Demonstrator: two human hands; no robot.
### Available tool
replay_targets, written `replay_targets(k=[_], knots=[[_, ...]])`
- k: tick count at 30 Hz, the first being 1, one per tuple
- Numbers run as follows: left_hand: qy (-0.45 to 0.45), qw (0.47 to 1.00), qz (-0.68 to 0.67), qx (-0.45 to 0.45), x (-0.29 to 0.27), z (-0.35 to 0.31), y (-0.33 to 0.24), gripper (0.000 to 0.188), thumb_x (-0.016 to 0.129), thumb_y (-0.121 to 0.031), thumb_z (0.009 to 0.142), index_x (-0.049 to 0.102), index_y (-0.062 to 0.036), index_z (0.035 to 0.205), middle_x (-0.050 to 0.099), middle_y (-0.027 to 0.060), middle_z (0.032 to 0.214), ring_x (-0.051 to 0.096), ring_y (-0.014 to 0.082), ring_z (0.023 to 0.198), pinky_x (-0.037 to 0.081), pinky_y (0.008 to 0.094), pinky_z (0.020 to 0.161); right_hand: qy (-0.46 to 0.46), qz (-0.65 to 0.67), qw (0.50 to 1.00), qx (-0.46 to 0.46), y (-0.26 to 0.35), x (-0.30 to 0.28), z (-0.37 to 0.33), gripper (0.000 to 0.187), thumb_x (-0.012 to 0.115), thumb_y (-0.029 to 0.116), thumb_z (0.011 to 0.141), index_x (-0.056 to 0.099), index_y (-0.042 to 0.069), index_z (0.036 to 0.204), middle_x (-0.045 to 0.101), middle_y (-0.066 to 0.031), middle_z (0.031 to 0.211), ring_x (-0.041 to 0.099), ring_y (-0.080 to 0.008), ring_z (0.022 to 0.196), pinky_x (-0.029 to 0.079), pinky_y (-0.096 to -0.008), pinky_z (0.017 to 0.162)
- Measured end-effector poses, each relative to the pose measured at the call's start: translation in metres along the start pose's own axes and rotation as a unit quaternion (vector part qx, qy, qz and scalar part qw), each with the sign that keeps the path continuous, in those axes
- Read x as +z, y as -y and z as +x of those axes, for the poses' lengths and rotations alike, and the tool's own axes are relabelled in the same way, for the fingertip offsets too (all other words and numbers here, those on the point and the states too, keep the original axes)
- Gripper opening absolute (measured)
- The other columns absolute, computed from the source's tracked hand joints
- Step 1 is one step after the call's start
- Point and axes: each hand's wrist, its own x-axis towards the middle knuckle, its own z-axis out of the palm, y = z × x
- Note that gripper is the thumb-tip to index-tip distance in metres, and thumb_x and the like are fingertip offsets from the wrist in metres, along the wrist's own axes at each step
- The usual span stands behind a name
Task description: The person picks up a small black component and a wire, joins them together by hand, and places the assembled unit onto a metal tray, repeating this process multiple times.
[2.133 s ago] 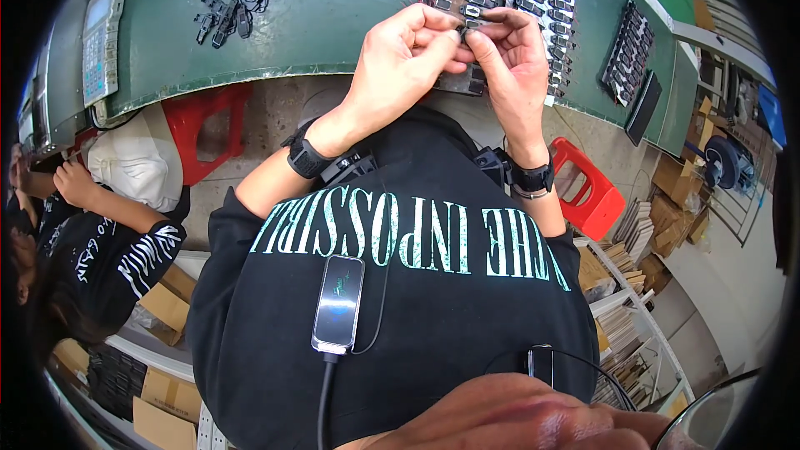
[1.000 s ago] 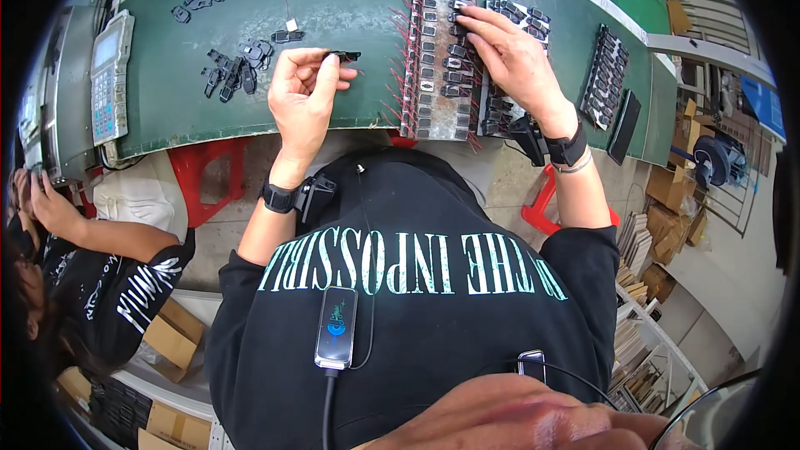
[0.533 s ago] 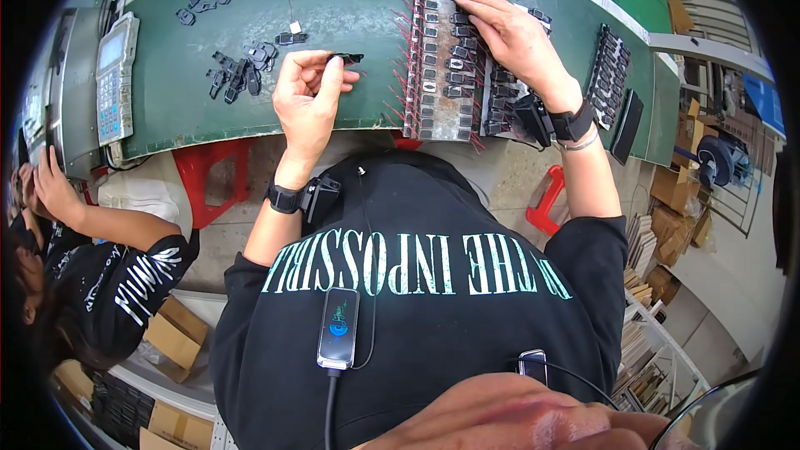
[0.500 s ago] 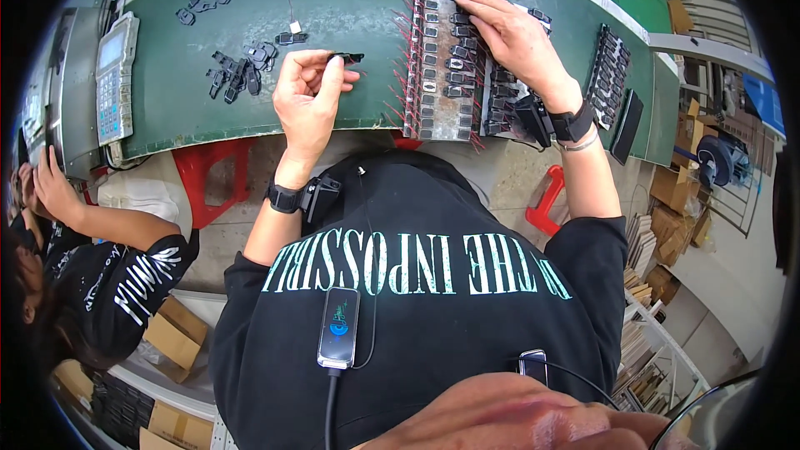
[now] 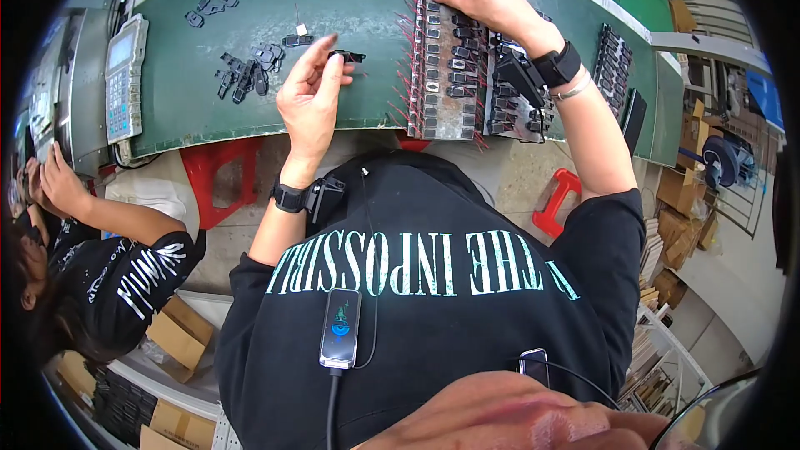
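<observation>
- The small black part [image 5: 353, 57] with thin red wires is at the left hand [image 5: 310, 104], above the bench [image 5: 379, 25] left of the wired tray [image 5: 443, 58].
- Half a second ago the left thumb and forefinger met on it; now the forefinger stands lifted away and the part sits at the thumb tip. Which finger backs it I cannot tell; the grip looks looser.
- The right hand [image 5: 492, 0] has shifted left, from the far end of the tray's right column [image 5: 459, 65] to that of its left column [image 5: 432, 61]. Its fingers bend down there; whether they pinch or only touch is hidden.
- So attention seems to have passed from one column to the other, with the left-hand part not yet set down.
- Further left, the loose pile [image 5: 243, 73] and the white-tagged part [image 5: 298, 39] lie in the same arrangement.
- To the right, a second tray [image 5: 504, 104] lies partly beneath the right wrist.
</observation>
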Motion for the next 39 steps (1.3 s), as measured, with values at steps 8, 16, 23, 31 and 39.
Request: replay_targets(k=[8,16,23,31,39], knots=[[0.067,0.998,-0.004,0.008,0.027,0.033,-0.043,0.023,0.062,-0.006,0.093,0.061,0.0053,0.112,0.069,0.0117,0.098,0.068,0.0151,0.088,0.055,0.0255,0.075,0.001,0.007,0.997,0.078,0.007,-0.007,-0.002,0.016,0.063,0.016,0.088,0.067,0.007,0.100,0.070,-0.0139,0.101,0.067,-0.0319,0.093,0.052,-0.0385,0.081],[0.142,0.977,0.154,0.027,0.071,0.102,0.013,0.021,0.068,-0.015,0.086,0.070,-0.0016,0.102,0.072,0.0066,0.092,0.068,0.0124,0.085,0.052,0.0257,0.075,-0.270,0.494,0.795,0.226,0.065,-0.070,-0.063,0.024,0.061,0.012,0.088,0.062,0.000,0.108,0.062,-0.0130,0.098,0.062,-0.0250,0.085,0.049,-0.0337,0.080],[0.172,0.954,0.229,0.089,0.079,0.110,0.025,0.024,0.067,-0.022,0.085,0.073,-0.0055,0.101,0.073,0.0072,0.091,0.069,0.0142,0.084,0.052,0.0275,0.077,-0.274,0.646,0.687,0.190,0.089,-0.030,-0.154,0.023,0.053,0.009,0.096,0.054,0.000,0.118,0.059,-0.0093,0.104,0.057,-0.0150,0.083,0.049,-0.0318,0.086],[0.184,0.950,0.244,0.064,0.076,0.119,0.020,0.028,0.067,-0.027,0.082,0.074,-0.0073,0.101,0.074,0.0080,0.091,0.070,0.0186,0.084,0.053,0.0304,0.079,-0.266,0.671,0.639,0.267,0.105,0.008,-0.167,0.023,0.056,0.008,0.095,0.054,0.000,0.116,0.061,-0.0109,0.104,0.061,-0.0153,0.083,0.051,-0.0307,0.082],[0.196,0.925,0.316,0.079,0.078,0.119,0.014,0.029,0.066,-0.030,0.080,0.075,-0.0085,0.097,0.073,0.0097,0.089,0.070,0.0213,0.080,0.053,0.0328,0.079,-0.253,0.662,0.655,0.264,0.114,0.015,-0.158,0.021,0.057,0.008,0.095,0.055,0.000,0.115,0.062,-0.0118,0.103,0.062,-0.0153,0.083,0.051,-0.0286,0.081]])
